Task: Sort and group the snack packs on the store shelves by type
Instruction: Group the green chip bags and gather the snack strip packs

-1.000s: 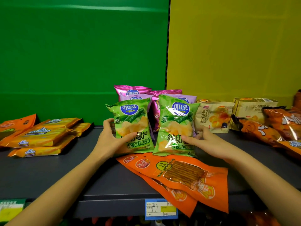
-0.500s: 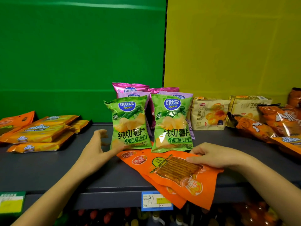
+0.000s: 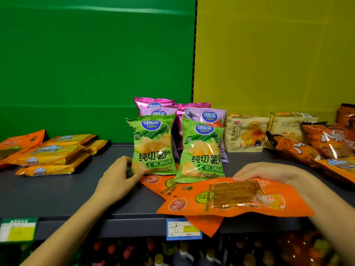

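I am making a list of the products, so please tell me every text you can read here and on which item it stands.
"copico" and "纯切薯片": left green chip bag and right green chip bag.
"copico": purple bag behind.
"Croissant" and "羊角面包": beige bread pack.
"Cal cheese": yellow wafer packs.
Orange strip pack, blue price tag, green tag: print too blurred to read.

Even, fairly bright light; a glare streak across the upper left; soft focus, wide-angle bending at edges.
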Demonstrator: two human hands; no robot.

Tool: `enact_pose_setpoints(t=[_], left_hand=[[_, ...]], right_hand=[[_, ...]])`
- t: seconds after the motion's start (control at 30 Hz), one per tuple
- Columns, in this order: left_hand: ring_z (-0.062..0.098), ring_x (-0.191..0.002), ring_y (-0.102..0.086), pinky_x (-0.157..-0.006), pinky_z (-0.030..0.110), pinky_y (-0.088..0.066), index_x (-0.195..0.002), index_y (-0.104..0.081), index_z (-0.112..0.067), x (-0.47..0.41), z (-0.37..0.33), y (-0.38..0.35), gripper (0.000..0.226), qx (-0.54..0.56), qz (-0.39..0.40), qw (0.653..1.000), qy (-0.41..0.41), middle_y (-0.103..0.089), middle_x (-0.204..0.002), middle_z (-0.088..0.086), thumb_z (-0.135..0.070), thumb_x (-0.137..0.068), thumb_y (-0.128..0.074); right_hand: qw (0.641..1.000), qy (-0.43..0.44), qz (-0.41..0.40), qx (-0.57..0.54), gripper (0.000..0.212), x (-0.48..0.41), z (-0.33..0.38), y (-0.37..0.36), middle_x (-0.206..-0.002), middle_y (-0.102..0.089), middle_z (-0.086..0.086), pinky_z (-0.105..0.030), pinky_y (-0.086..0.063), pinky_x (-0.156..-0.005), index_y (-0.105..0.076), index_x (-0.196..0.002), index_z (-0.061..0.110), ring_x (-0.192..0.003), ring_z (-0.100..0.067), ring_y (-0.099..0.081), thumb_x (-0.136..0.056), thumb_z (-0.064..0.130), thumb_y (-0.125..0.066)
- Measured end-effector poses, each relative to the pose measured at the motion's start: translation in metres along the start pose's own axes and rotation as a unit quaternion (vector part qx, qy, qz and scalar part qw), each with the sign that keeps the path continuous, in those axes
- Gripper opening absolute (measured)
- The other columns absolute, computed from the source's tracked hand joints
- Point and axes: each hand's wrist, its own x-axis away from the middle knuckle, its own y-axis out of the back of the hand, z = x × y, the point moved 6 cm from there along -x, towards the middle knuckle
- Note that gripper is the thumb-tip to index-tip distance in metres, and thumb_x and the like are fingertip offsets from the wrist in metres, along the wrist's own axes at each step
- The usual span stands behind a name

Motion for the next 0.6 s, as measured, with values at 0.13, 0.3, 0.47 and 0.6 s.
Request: enact_pose_setpoints(t=[0.13,0.3,0.47,0.6], left_hand=[[0.019,-0.088,-0.055,-0.073,0.037,-0.047,-0.1,-0.051,-0.015,0.002,-0.001,0.002,0.044,-0.028,-0.031,0.999,0.0,-0.056,-0.099,0.001,-0.053,-0.08,-0.057],[0.019,-0.077,-0.049,-0.058,0.031,-0.033,-0.08,-0.047,-0.02,0.023,-0.014,0.015,0.037,-0.108,-0.102,0.988,-0.032,-0.051,-0.08,-0.005,-0.057,-0.08,-0.054],[0.009,-0.084,-0.057,-0.062,0.022,-0.037,-0.085,-0.066,-0.03,0.063,-0.041,-0.003,0.045,-0.095,-0.02,0.991,-0.096,-0.063,-0.084,-0.015,-0.068,-0.079,-0.043],[0.005,-0.081,-0.055,-0.067,0.022,-0.04,-0.085,-0.071,-0.035,0.071,-0.054,-0.018,0.077,-0.052,0.019,0.992,-0.111,-0.065,-0.08,-0.013,-0.085,-0.058,-0.021]], right_hand=[[0.995,0.039,-0.013,-0.087,0.014,0.011,-0.005,0.008,-0.07,-0.074,-0.008,-0.021,-0.057,-0.061,-0.074,-0.071,0.003,-0.06,-0.014,-0.071,-0.063,0.014,-0.079],[0.987,0.111,0.003,-0.119,0.07,0.013,-0.009,0.017,-0.094,-0.074,-0.018,-0.028,-0.059,-0.068,-0.074,-0.092,0.004,-0.075,-0.022,-0.073,-0.035,0.041,-0.091],[0.974,0.147,-0.151,-0.079,0.032,0.015,-0.007,0.032,-0.082,-0.077,-0.011,-0.025,-0.057,-0.058,-0.07,-0.101,0.012,-0.063,-0.017,-0.072,-0.079,0.035,-0.064],[0.964,0.156,-0.202,-0.072,0.021,0.014,-0.007,0.03,-0.067,-0.076,-0.004,-0.019,-0.054,-0.049,-0.068,-0.096,0.016,-0.053,-0.013,-0.07,-0.092,0.025,-0.05]])
